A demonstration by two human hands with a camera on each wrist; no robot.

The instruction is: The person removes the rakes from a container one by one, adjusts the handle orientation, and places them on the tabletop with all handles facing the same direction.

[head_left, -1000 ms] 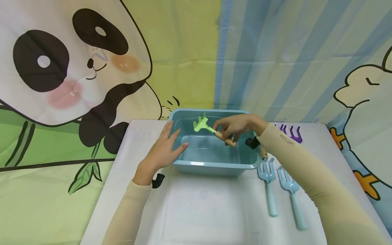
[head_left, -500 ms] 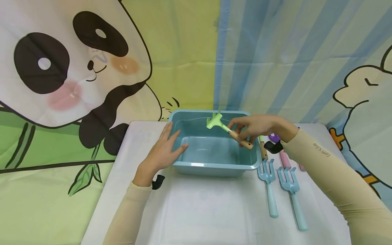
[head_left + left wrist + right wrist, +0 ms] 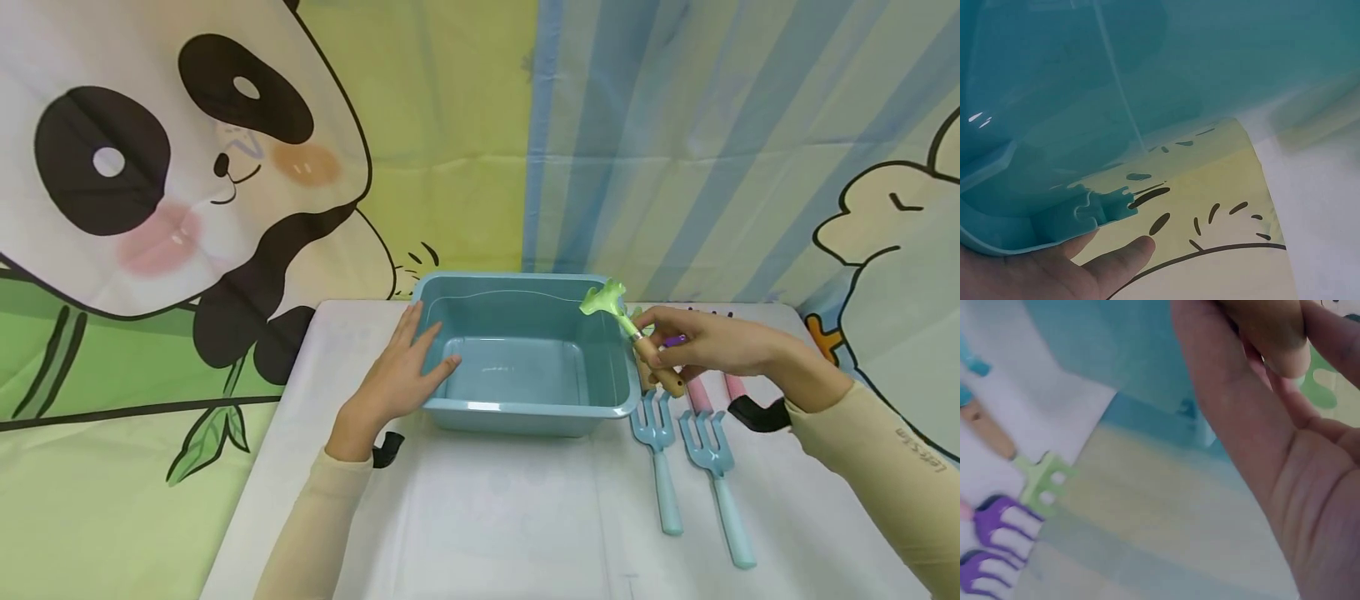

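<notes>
A small green hand rake [image 3: 611, 302] with a wooden handle is pinched by my right hand [image 3: 708, 343]. Its tines overlap the right back corner of the pale blue plastic basin [image 3: 528, 408] in the head view. The right wrist view shows the wooden handle [image 3: 1275, 334] between the fingers. My left hand [image 3: 397, 375] lies at the basin's left rim with fingers spread, its thumb extended over the inside. Close under the right hand lies a second green rake [image 3: 1044, 478], partly hidden in the head view.
Two light blue garden forks [image 3: 660, 467] lie right of the basin. Behind them are purple-tined forks [image 3: 1007, 519] with pink handles [image 3: 697, 395], partly covered by the right hand. A printed cloth backdrop [image 3: 450, 150] hangs along the white table's [image 3: 510, 508] back edge.
My right hand has carried the green rake rightward from over the basin's middle to its right rim. My left hand has stayed in place.
</notes>
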